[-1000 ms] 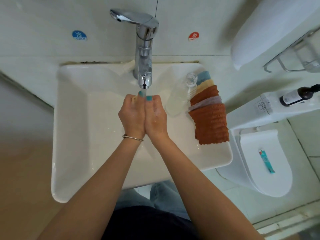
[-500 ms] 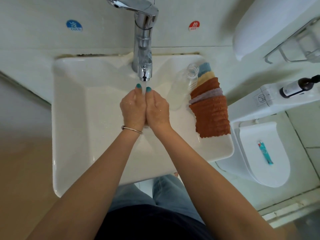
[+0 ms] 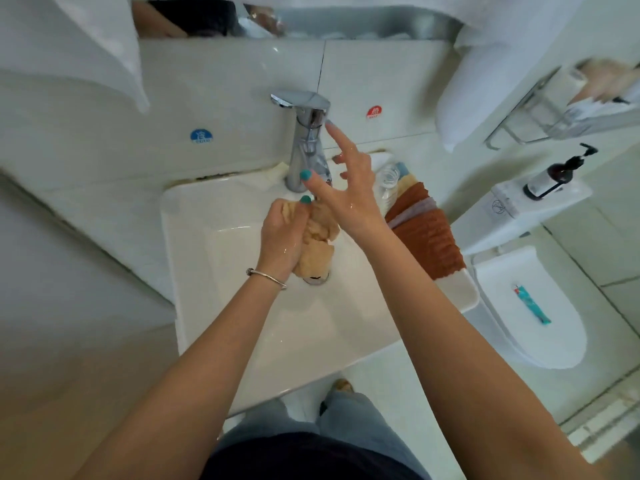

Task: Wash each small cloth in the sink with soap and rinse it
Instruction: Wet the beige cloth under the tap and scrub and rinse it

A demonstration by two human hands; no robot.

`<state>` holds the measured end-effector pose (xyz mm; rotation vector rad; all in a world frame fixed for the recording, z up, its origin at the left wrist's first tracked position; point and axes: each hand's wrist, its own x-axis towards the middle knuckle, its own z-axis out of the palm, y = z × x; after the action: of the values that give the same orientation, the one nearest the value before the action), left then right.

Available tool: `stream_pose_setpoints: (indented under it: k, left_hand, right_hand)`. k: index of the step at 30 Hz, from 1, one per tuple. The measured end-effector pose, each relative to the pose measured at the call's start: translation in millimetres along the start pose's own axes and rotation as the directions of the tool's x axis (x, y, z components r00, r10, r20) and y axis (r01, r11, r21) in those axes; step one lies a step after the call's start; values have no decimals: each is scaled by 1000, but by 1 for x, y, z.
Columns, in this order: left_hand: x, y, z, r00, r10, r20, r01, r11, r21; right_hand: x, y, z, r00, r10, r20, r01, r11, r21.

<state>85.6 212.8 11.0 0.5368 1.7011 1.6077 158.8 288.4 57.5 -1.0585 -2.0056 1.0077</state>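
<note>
My left hand [image 3: 282, 233] grips a wet, bunched tan cloth [image 3: 320, 242] over the drain of the white sink [image 3: 214, 306]. My right hand [image 3: 346, 181] is off the cloth, its fingers spread and raised, the index fingertip close to the chrome faucet [image 3: 306, 140] just under its handle. A stack of folded cloths [image 3: 427, 233], mostly rust-coloured with lilac, yellow and blue ones behind, lies on the sink's right rim. A clear plastic bottle [image 3: 386, 183] lies beside the stack, partly hidden by my right hand.
Blue cold and red hot stickers [image 3: 373, 112] mark the tiled wall. A white toilet [image 3: 530, 306] with a teal tube [image 3: 531, 304] on its lid stands at right; a dark pump bottle [image 3: 554, 176] lies on its tank. White towels hang above.
Both hands were pressed together under the faucet. Now my right hand has let go and lifted toward the faucet handle, and the tan cloth shows in my left hand. The camera tilted up.
</note>
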Motion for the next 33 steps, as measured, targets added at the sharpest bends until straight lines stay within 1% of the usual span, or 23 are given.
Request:
stream_pose_setpoints:
  k: [2, 4, 6, 8, 9, 10, 12, 13, 14, 15, 17, 18, 20, 22, 25, 27, 28, 30, 33]
  left_hand:
    - [-3, 8, -4, 1000, 19, 5, -20, 1000, 21]
    - [-5, 16, -9, 998, 41, -42, -41, 999, -12]
    - [-5, 22, -14, 994, 37, -105, -43, 998, -55]
    - [-6, 25, -15, 987, 11, -162, -24, 997, -74]
    - [-7, 27, -15, 982, 2, -187, -20, 996, -90]
    - [-7, 28, -15, 977, -3, -212, -22, 993, -112]
    - [-5, 30, -15, 958, -10, -286, -39, 985, -166]
    - [-5, 30, -16, 946, -20, -323, -45, 980, -192]
    - [-6, 30, -15, 936, -38, -350, -44, 974, -222]
    - [-8, 28, -14, 929, -58, -365, -37, 968, -249]
    - [-12, 19, -12, 922, -84, -377, -18, 966, -259]
    - [-14, 13, -13, 923, -88, -376, -9, 968, -250]
    - [-18, 3, -15, 929, -93, -359, 14, 976, -219]
    - [-21, -4, -18, 932, -77, -353, 28, 989, -144]
    - [-28, -8, -18, 912, 19, -410, -36, 999, -33]
    - [-31, -13, -18, 889, 103, -446, -89, 995, 53]
    - [-33, -16, -18, 884, 126, -450, -96, 991, 89]
    - [-34, -23, -17, 889, 114, -443, -69, 991, 117]
    - [-35, -28, -9, 896, 18, -445, 16, 997, 72]
  right_hand:
    - [18, -19, 5, 999, -21, 39, 26, 990, -136]
    - [27, -26, 8, 999, -27, 39, 37, 960, -277]
    - [30, -26, 7, 996, -66, 68, 87, 917, -389]
    - [25, -22, 2, 991, -75, 112, 118, 884, -452]
    - [19, -19, 3, 991, -80, 111, 120, 897, -425]
    - [9, -15, 5, 993, -85, 81, 108, 935, -338]
    - [-20, -7, 15, 998, -54, -41, 52, 998, -44]
    - [-36, -4, 21, 997, 9, -79, -1, 995, 98]
    - [-49, -3, 28, 993, 93, -72, -77, 978, 193]
    - [-58, -2, 35, 984, 177, -34, -164, 958, 234]
    - [-67, -2, 46, 947, 316, 51, -319, 913, 254]
    - [-68, -2, 48, 938, 337, 84, -347, 894, 284]
    - [-68, 0, 50, 946, 295, 133, -324, 874, 363]
    - [-68, 6, 52, 951, 255, 175, -305, 865, 398]
    - [-69, 10, 61, 953, 238, 189, -291, 894, 340]
    - [-72, 11, 68, 960, 227, 162, -269, 909, 319]
    - [-75, 11, 69, 966, 219, 138, -254, 905, 341]
    - [-76, 12, 68, 968, 232, 99, -252, 888, 385]
    - [-72, 19, 66, 962, 257, 97, -274, 877, 394]
